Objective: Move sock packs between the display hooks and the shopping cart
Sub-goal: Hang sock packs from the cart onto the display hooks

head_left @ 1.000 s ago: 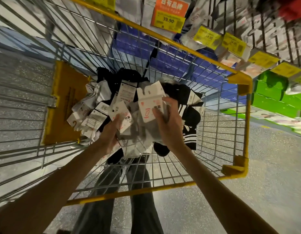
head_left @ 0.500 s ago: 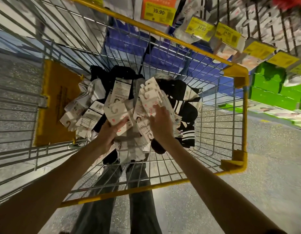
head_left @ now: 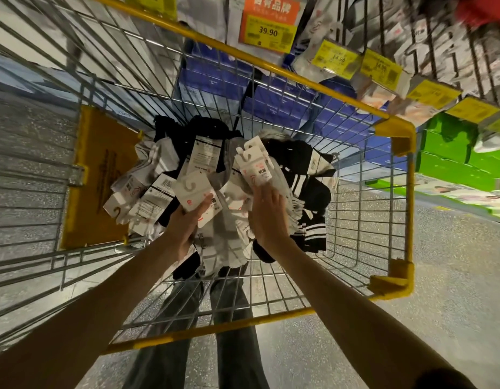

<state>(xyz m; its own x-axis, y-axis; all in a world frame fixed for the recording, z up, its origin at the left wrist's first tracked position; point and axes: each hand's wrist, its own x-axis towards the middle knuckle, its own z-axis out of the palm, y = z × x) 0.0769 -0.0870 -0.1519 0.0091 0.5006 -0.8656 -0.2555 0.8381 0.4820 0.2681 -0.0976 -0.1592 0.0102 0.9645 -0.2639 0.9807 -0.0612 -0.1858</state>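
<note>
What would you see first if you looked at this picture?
A heap of black and white sock packs fills the middle of the yellow-rimmed cart, with the left hand and right hand each gripping white-carded packs on top. Above it, an orange price sign reads 39.90.

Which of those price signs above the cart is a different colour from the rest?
The orange sign marked 39.90, top centre, just beyond the cart's far rim. The tags strung out to its right are all yellow.
</note>
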